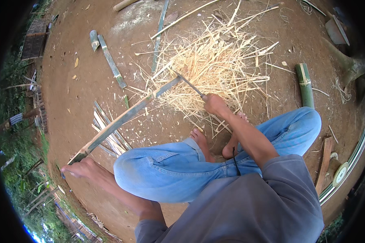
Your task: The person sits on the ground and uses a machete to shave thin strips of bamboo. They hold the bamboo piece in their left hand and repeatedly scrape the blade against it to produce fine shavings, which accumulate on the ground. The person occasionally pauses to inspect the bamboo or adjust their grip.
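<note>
A long split bamboo strip slants across from the lower left up toward the middle. My left hand is closed round its near end. In my right hand is the handle of a knife, its thin dark blade reaching up and left to the strip's far end. The blade meets or lies very close to that end; the exact contact is too small to tell. Beneath and beyond them spreads a heap of pale bamboo shavings.
Several cut strips lie left of my knee. Short bamboo pieces rest farther off, and a thick green bamboo section is at the right. A brown board and a grey container stand near the right rim.
</note>
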{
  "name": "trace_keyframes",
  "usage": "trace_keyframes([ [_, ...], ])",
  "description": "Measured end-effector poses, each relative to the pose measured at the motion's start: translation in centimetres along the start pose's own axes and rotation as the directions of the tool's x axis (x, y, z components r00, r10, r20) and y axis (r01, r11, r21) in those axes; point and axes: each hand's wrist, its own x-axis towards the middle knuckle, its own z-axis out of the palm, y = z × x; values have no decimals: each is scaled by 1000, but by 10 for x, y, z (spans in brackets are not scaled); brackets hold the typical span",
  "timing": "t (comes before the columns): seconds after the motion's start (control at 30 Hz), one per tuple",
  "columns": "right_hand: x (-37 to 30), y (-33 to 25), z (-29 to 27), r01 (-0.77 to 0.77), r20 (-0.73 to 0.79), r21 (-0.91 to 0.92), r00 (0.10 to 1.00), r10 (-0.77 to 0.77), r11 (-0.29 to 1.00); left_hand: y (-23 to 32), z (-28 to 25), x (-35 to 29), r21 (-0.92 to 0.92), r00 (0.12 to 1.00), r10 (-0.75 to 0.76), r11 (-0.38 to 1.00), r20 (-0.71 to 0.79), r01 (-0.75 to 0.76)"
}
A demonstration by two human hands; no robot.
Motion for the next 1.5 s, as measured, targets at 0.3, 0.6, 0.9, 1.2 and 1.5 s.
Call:
trace_keyframes([
  [0.3,25,1,29,-18,-63,63,998,22,998,-36,14,2,-402,920,-50,889,388,218],
  [0.6,30,17,48,-131,-132,61,982,138,990,-16,8,36,-471,822,-40,803,568,365],
  [0.9,-56,-39,1,-89,-209,-95,976,67,992,115,-1,64,-369,197,336,590,921,718],
  [1.2,-201,-207,44,531,-34,32,847,-530,847,292,61,82,93,-533,602,607,595,790],
  [1.5,-242,-287,18,573,-524,338,773,-356,747,223,-54,58,-634,-644,325,699,693,-331],
])
